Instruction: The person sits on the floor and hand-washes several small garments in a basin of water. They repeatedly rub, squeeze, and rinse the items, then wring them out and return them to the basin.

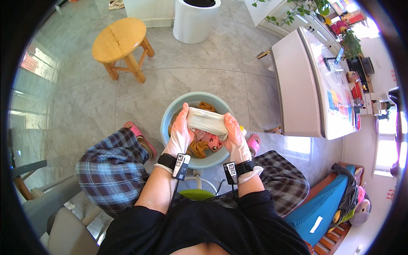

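A person in a black top (204, 229) is sitting with knees apart, plaid trousers (111, 168) falling to either side. Small black-and-white devices, one on the left wrist (181, 165) and one on the right wrist (230, 172), are resting on dark straps over pale, see-through gloves. The left hand (182, 127) is closing on one end of a folded white cloth (207, 120), thumb and fingers pinching its edge, while the right hand (234, 134) is gripping the other end. The cloth is stretching between them above a light-blue basin (208, 162), where a mustard cloth (197, 149) and a pink printed cloth (215, 143) are lying in a heap. A pink slipper (135, 128) is showing left of the basin, another pink slipper (254, 141) right of it. Farther off to the right, a white worktop (293, 85) is carrying a phone (339, 56) on a stand. Beyond the basin, a round wooden stool (120, 39) is standing on the grey tiled floor (191, 78), with a white bin (193, 24) rising behind.
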The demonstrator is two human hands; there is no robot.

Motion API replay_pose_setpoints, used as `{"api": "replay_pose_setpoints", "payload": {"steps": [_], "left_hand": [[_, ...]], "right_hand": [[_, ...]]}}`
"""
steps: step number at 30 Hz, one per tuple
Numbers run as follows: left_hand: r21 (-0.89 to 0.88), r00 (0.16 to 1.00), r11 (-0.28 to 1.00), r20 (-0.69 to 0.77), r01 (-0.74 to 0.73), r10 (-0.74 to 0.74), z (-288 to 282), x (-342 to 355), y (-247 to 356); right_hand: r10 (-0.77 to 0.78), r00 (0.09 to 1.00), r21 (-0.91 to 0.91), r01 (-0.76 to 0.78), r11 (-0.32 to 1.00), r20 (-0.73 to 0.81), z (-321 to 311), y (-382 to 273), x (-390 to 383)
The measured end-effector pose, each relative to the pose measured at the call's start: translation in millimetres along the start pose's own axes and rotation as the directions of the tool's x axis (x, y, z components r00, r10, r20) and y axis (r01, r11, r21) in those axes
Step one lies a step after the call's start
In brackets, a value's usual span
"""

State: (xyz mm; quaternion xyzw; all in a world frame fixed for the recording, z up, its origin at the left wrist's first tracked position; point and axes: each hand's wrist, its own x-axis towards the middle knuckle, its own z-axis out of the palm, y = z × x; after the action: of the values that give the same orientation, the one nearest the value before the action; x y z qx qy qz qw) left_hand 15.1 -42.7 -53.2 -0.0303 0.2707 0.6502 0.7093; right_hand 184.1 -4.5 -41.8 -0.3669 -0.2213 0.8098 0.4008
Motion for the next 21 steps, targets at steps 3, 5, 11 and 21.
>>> {"api": "replay_pose_setpoints", "payload": {"steps": [3,5,11,21], "left_hand": [[-0.005,0.995,1.0,-0.101,0.0,0.0,-1.0,0.8,1.6],[-0.024,0.991,0.999,-0.132,-0.026,0.023,-1.2,2.3,2.0],[-0.023,0.987,0.999,-0.161,-0.032,0.027,-3.9,4.4,-1.1],[0.416,0.982,0.909,-0.179,0.021,0.059,-71.2,12.5,-32.6]], "right_hand": [[-0.012,1.0,-0.029,0.011,1.0,-0.027,2.2,0.1,-1.2],[-0.049,0.996,-0.073,0.044,0.996,-0.071,0.9,-0.8,-1.5],[-0.027,0.999,-0.04,0.026,0.999,-0.02,-17.5,4.7,8.9],[0.212,0.967,-0.444,-0.253,0.859,-0.141,-67.6,49.8,26.5]]}}
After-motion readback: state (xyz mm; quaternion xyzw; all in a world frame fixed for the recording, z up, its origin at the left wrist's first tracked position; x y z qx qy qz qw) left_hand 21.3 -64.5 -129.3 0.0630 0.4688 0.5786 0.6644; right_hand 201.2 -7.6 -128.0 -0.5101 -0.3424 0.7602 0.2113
